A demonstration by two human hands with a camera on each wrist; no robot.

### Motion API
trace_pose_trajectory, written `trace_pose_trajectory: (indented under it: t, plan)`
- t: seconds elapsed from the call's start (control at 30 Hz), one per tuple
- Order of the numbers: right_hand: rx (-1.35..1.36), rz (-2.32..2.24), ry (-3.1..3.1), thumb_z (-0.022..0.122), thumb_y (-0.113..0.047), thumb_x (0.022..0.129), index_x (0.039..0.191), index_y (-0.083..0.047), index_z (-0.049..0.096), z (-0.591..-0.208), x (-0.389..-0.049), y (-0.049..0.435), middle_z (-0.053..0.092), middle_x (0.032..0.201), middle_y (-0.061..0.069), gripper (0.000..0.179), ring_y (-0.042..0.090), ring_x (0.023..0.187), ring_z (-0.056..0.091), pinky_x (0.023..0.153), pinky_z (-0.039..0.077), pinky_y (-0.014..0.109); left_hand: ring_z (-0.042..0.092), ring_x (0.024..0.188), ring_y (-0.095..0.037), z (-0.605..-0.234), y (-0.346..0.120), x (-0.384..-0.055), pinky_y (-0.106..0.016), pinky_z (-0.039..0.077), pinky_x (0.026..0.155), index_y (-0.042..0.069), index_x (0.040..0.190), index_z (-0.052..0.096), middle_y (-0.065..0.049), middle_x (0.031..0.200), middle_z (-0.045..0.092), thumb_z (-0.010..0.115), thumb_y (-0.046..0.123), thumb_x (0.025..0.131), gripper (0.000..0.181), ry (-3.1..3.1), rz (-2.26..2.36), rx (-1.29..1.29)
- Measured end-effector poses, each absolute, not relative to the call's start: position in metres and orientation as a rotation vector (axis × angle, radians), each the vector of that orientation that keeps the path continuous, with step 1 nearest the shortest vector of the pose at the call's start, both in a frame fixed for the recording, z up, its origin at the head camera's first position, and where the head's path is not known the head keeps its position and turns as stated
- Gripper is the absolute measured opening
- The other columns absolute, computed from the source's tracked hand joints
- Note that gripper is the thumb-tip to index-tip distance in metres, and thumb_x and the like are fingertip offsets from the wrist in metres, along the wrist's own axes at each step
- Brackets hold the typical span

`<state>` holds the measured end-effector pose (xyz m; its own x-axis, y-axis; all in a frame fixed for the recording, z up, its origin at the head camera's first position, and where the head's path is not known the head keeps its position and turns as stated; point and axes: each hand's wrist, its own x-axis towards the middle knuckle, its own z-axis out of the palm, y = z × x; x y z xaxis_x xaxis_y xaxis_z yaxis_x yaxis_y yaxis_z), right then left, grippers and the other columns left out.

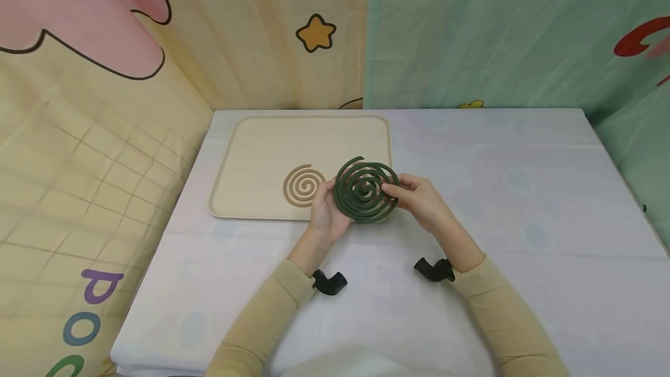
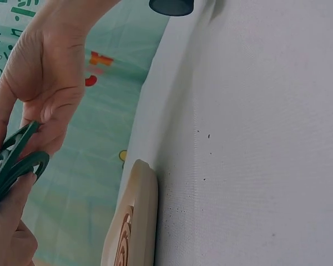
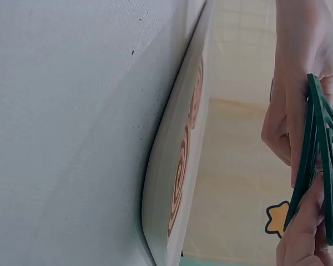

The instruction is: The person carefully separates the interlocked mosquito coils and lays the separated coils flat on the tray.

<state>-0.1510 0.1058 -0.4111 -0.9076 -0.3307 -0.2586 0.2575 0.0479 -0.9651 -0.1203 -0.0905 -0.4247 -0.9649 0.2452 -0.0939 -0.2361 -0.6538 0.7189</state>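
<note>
Two green mosquito coils (image 1: 366,215), lying together as an interlaced pair, are held up over the front right part of the tray. My left hand (image 1: 327,212) supports them from the left, its thumb along the rim. From the right, my right hand (image 1: 423,202) pinches them, thumb on the upper face near the centre and fingers behind the edge. In the right wrist view, the coils (image 3: 312,133) stand spread apart in a narrow V, with a right-hand fingertip inside the gap. A brown mosquito coil (image 1: 305,202) lies flat on the tray just left of my left hand.
The cream tray (image 1: 267,138) sits at the table's back left, its low raised rim all round. A second brown coil (image 3: 180,177) on it shows in the right wrist view, hidden from above. White cloth covers the table (image 1: 502,202); printed curtains (image 1: 471,34) stand behind.
</note>
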Motion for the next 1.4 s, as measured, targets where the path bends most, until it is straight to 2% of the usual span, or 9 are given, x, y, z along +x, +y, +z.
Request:
trace_pose_trajectory:
  t: [0.27,0.53,0.7,0.87,1.1,1.27,1.4]
  plan:
    - [-0.061,-1.929,1.884,0.065,-0.01,0.093,0.117,0.007,0.06,-0.417,-0.15,0.104,0.072,0.083,-0.012,0.029,0.005,0.084,0.068,0.082,0.055,0.022,0.047,0.113,-0.013,-0.427,-0.089,-0.12,-0.035,0.035,0.103,0.019,0.111,0.051,0.004,0.114,0.05,0.017,0.03,0.1,0.038,1.196,2.613,0.017]
    - [-0.032,-1.938,1.936,0.07,-0.014,0.091,0.109,0.002,0.065,-0.418,-0.149,0.101,0.072,0.083,-0.011,0.025,0.006,0.083,0.068,0.08,0.056,0.023,0.048,0.119,-0.011,-0.427,-0.089,-0.121,-0.036,0.031,0.11,0.018,0.119,0.049,0.004,0.119,0.052,0.015,0.032,0.103,0.039,1.251,2.586,0.009]
    - [0.001,-1.944,1.916,0.07,-0.014,0.092,0.113,0.003,0.064,-0.417,-0.15,0.101,0.072,0.082,-0.01,0.028,0.006,0.08,0.069,0.078,0.057,0.022,0.047,0.119,-0.013,-0.426,-0.089,-0.122,-0.039,0.029,0.11,0.019,0.116,0.047,0.004,0.118,0.051,0.015,0.03,0.101,0.038,1.211,2.612,-0.001]
    - [0.028,-1.977,1.855,0.069,-0.013,0.092,0.107,0.0,0.065,-0.417,-0.151,0.099,0.073,0.077,-0.006,0.02,0.008,0.075,0.07,0.076,0.057,0.022,0.045,0.119,-0.014,-0.426,-0.089,-0.122,-0.042,0.03,0.109,0.02,0.113,0.043,0.003,0.119,0.049,0.016,0.031,0.099,0.032,1.159,2.643,-0.046]
    - [0.098,-2.093,1.701,0.066,-0.012,0.094,0.098,-0.008,0.067,-0.419,-0.148,0.096,0.073,0.078,-0.005,0.006,0.007,0.074,0.07,0.072,0.056,0.02,0.045,0.109,-0.011,-0.426,-0.085,-0.123,-0.034,0.034,0.102,0.019,0.101,0.042,0.005,0.109,0.049,0.02,0.028,0.097,0.025,1.075,2.761,-0.186]
    - [0.128,-2.181,1.601,0.063,-0.013,0.097,0.099,-0.008,0.065,-0.419,-0.146,0.094,0.072,0.082,-0.003,0.006,0.007,0.074,0.069,0.073,0.056,0.019,0.051,0.099,-0.01,-0.425,-0.081,-0.122,-0.029,0.039,0.098,0.017,0.102,0.044,0.006,0.101,0.054,0.019,0.027,0.096,0.027,1.021,2.849,-0.288]
    - [0.181,-2.254,1.521,0.061,-0.012,0.098,0.101,-0.007,0.062,-0.418,-0.146,0.093,0.072,0.085,-0.002,0.007,0.007,0.075,0.069,0.073,0.057,0.019,0.051,0.098,-0.01,-0.425,-0.08,-0.123,-0.028,0.039,0.099,0.015,0.103,0.043,0.005,0.1,0.053,0.018,0.026,0.096,0.029,0.99,2.89,-0.307]
